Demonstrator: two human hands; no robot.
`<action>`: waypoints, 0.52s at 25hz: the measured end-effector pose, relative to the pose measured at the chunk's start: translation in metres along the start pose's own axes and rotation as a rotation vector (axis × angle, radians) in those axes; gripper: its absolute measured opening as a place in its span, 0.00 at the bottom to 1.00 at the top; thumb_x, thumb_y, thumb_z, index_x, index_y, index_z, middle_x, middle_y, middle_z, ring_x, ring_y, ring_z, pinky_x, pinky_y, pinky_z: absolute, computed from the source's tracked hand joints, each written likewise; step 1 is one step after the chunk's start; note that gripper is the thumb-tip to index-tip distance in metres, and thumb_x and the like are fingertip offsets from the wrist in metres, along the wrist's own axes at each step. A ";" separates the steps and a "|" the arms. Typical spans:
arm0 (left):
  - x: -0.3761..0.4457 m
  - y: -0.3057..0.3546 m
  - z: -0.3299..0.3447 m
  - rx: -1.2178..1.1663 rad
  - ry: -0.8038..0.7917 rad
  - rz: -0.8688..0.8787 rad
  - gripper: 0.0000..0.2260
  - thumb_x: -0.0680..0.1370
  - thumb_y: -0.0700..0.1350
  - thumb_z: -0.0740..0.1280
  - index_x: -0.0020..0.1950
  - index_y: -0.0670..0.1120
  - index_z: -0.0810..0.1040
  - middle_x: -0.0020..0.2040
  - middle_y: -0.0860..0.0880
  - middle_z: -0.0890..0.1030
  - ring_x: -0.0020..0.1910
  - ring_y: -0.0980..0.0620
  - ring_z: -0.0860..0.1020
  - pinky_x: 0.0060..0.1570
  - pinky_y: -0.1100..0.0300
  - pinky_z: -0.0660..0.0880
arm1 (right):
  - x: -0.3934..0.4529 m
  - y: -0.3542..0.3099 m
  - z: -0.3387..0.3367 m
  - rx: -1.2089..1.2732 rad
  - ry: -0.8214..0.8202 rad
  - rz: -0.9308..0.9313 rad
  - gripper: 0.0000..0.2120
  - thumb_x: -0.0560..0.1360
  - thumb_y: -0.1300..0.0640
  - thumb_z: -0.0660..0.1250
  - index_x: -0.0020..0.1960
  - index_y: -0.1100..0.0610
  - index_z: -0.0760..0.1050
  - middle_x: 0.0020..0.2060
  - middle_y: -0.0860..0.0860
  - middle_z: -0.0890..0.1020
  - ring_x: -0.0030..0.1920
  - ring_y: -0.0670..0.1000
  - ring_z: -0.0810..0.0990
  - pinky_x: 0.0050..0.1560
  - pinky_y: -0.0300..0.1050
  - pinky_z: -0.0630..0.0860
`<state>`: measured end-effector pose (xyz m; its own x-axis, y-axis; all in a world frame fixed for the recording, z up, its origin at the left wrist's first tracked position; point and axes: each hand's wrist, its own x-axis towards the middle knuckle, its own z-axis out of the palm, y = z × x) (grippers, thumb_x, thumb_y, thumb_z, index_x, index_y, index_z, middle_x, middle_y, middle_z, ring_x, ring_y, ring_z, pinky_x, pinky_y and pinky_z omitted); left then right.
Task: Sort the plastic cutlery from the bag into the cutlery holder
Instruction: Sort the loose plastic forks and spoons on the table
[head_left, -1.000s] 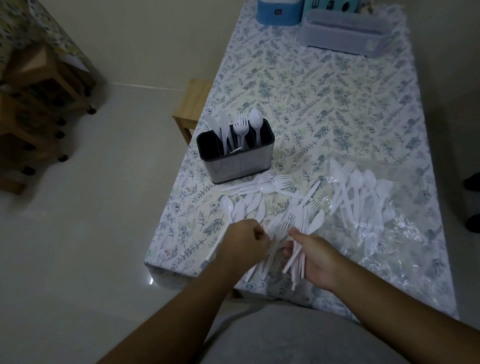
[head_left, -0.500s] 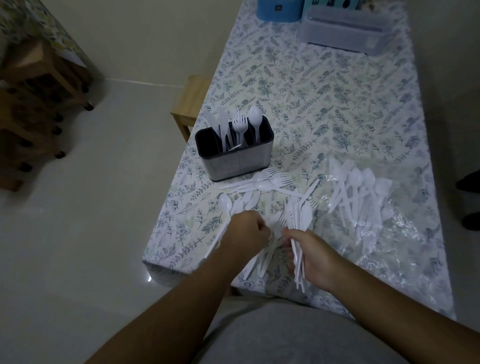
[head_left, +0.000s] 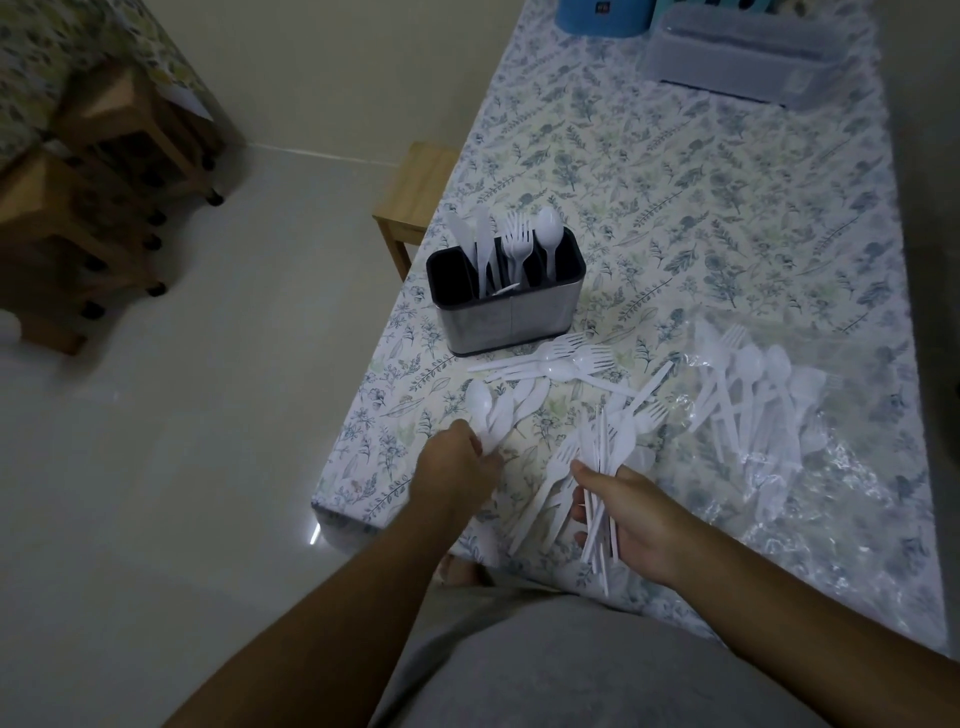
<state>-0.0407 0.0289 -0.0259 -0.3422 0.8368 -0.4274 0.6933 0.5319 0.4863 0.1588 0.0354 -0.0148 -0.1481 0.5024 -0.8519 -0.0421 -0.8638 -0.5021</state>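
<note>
Spoons (head_left: 501, 410) fan out at lower centre of the counter (head_left: 675, 171), handles under the curled left hand (head_left: 457, 467); the right hand (head_left: 631, 517) grips a cutlery bundle (head_left: 602, 483) (mixed, apparently), cutlery holder (head_left: 506, 306) directly above.

View count: one, the head camera; no second view shares the scene.
Position: worn on the person's head, above the near end of the surface (head_left: 675, 171).
Direction: forward and steeply down, along the length of the surface toward its far end.
Nearness: close to the left hand (head_left: 457, 467) and right hand (head_left: 631, 514), which sit low in the middle of the picture; the cutlery holder (head_left: 506, 306) lies a little farther off, near the centre.
Lens: wide-angle, edges bending outward.
Left side of frame: floor (head_left: 208, 415) and wooden stools (head_left: 104, 171).
Bottom of frame: both forearms and the person's grey clothing.
</note>
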 end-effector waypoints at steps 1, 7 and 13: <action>0.001 0.001 -0.001 0.010 -0.014 0.002 0.09 0.75 0.48 0.73 0.43 0.49 0.73 0.38 0.51 0.77 0.37 0.53 0.77 0.33 0.60 0.73 | -0.001 -0.001 0.002 -0.008 -0.001 0.002 0.11 0.79 0.53 0.71 0.54 0.60 0.75 0.37 0.54 0.79 0.35 0.52 0.79 0.40 0.51 0.80; 0.012 -0.010 -0.017 -0.067 0.054 0.003 0.05 0.78 0.44 0.71 0.52 0.45 0.80 0.47 0.47 0.83 0.38 0.57 0.77 0.34 0.65 0.71 | -0.001 -0.005 0.008 -0.027 0.002 -0.009 0.12 0.79 0.54 0.71 0.57 0.61 0.77 0.38 0.54 0.81 0.36 0.52 0.79 0.35 0.47 0.80; 0.001 -0.013 -0.013 -0.018 0.071 0.104 0.16 0.77 0.51 0.71 0.60 0.46 0.74 0.55 0.49 0.77 0.46 0.54 0.77 0.44 0.61 0.75 | 0.002 -0.004 0.007 0.007 0.018 0.023 0.10 0.78 0.60 0.70 0.58 0.60 0.76 0.37 0.54 0.79 0.37 0.53 0.78 0.41 0.50 0.78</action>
<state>-0.0588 0.0247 -0.0226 -0.3136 0.8943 -0.3190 0.7163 0.4434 0.5388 0.1516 0.0398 -0.0139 -0.1310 0.4827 -0.8659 -0.0453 -0.8755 -0.4812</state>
